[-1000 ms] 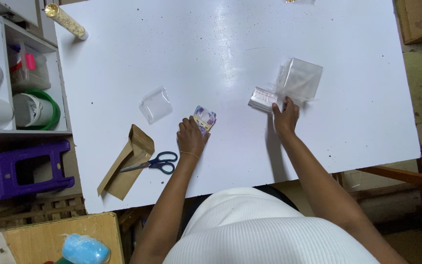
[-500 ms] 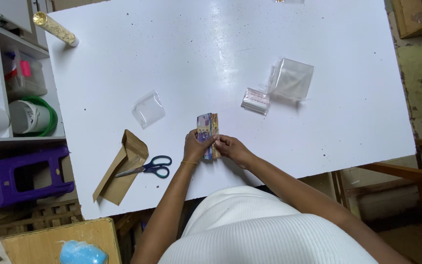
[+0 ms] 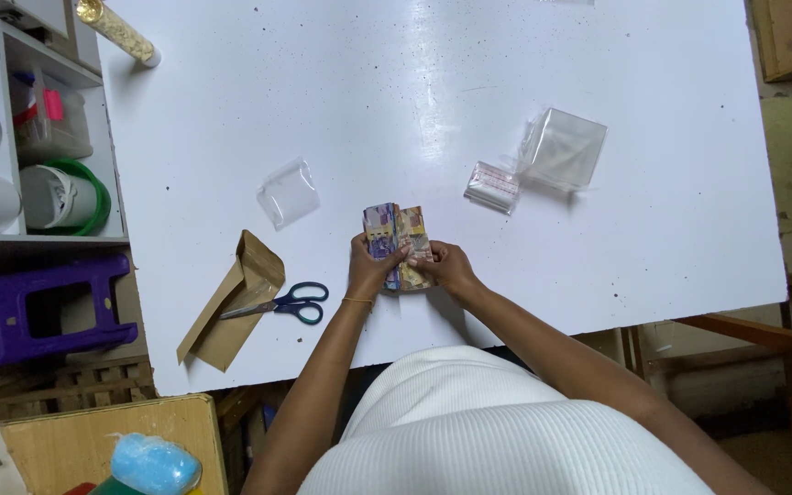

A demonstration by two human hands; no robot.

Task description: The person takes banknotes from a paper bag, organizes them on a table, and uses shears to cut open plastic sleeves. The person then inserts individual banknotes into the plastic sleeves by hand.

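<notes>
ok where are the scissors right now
In the head view the scissors lie on the white table near its front edge, left of the left hand, blades resting on the brown envelope.

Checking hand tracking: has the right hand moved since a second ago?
Yes. The right hand left the small clear bags on the white table and came leftward, toward the body, to the colourful packet beside the left hand.

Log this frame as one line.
left hand: holds banknotes | right hand: holds banknotes | nearby: scissors, envelope, clear bags | surface: white table
</notes>
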